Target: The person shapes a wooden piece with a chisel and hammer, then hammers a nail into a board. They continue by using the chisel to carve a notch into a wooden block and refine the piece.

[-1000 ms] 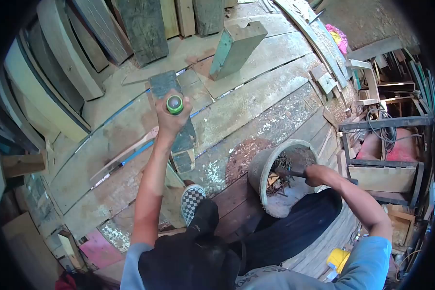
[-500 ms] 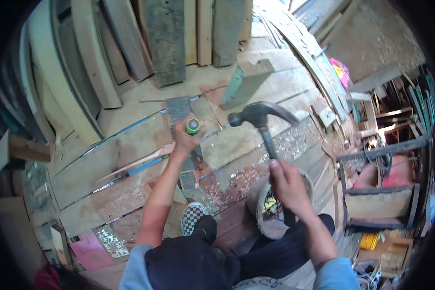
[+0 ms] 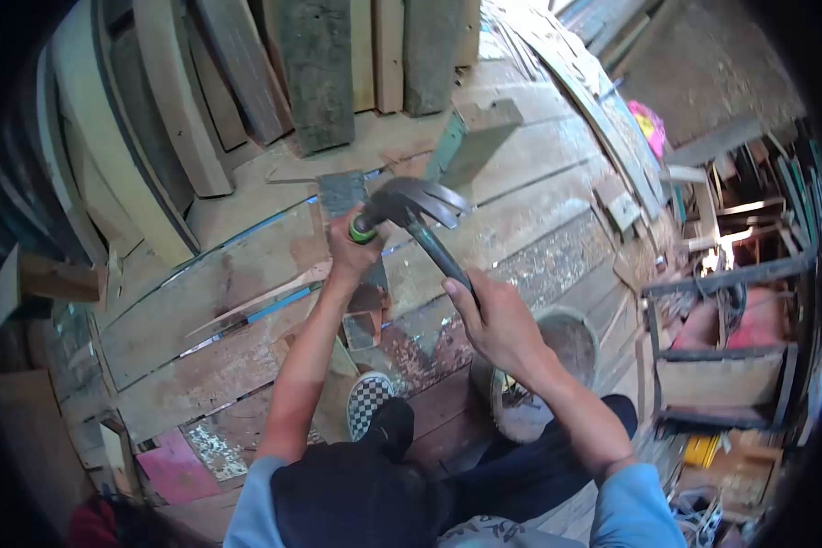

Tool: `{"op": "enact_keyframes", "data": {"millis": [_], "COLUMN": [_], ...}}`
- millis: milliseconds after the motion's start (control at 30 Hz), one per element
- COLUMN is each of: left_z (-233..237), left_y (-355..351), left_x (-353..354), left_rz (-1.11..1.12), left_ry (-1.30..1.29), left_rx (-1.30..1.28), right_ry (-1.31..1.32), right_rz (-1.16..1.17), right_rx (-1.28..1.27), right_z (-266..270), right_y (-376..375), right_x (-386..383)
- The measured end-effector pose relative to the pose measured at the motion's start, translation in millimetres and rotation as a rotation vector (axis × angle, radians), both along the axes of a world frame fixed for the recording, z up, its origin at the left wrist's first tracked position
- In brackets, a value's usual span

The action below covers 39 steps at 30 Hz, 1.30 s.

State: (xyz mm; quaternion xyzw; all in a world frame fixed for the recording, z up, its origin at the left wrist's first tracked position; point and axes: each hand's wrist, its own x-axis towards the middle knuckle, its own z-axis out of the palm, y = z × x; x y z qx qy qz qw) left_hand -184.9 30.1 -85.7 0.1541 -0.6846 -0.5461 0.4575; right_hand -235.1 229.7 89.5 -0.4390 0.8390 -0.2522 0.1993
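My left hand is wrapped round a green-handled chisel, whose butt end faces up; its lower part is hidden by the fist. Beneath that hand lies a narrow grey board, running across the floor planks towards my foot. In my right hand is a claw hammer, gripped by its dark handle. The hammer's striking face is right at the top of the chisel in this view, and its claw points to the right.
A bucket with scraps inside stands by my right leg. Beyond the hands, a short block rises from the plank floor. Thick timbers stand at the back left. Wood shavings litter the floor. A framed rack is at right.
The hammer has swung left and down from beside the block to the chisel's top, my right hand moving with it. My left hand keeps its hold on the chisel.
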Motion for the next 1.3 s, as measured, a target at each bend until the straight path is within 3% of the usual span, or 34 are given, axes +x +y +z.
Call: {"op": "enact_keyframes", "data": {"millis": [133, 233, 567, 733, 833, 1000, 1233, 1300], "left_z": [14, 4, -11, -2, 14, 23, 31, 41], "left_y": [6, 0, -5, 3, 5, -1, -14, -13], "left_x": [-1, 0, 4, 0, 2, 6, 13, 15], "left_rz": [0.052, 0.072, 0.034, 0.113, 0.165, -0.016, -0.125, -0.243], "left_ry": [0.015, -0.087, -0.001, -0.025, -0.095, -0.268, -0.198, -0.186], "left_rx": [0.078, 0.065, 0.11, 0.027, -0.034, 0.026, 0.068, 0.249], "right_ry": [-0.055, -0.12, -0.205, -0.253, -0.258, -0.433, -0.527, -0.537], "right_rz": [-0.01, -0.035, -0.117, -0.11, -0.156, -0.24, -0.314, -0.316], "right_rx": [-0.078, -0.117, -0.147, -0.231, -0.151, -0.167, -0.204, -0.182], "right_z": [6, 1, -16, -22, -28, -38, -44, -46], "right_y": [1, 6, 18, 19, 21, 24, 24, 24], "right_x": [-5, -10, -18, -18, -19, -24, -32, -34]}}
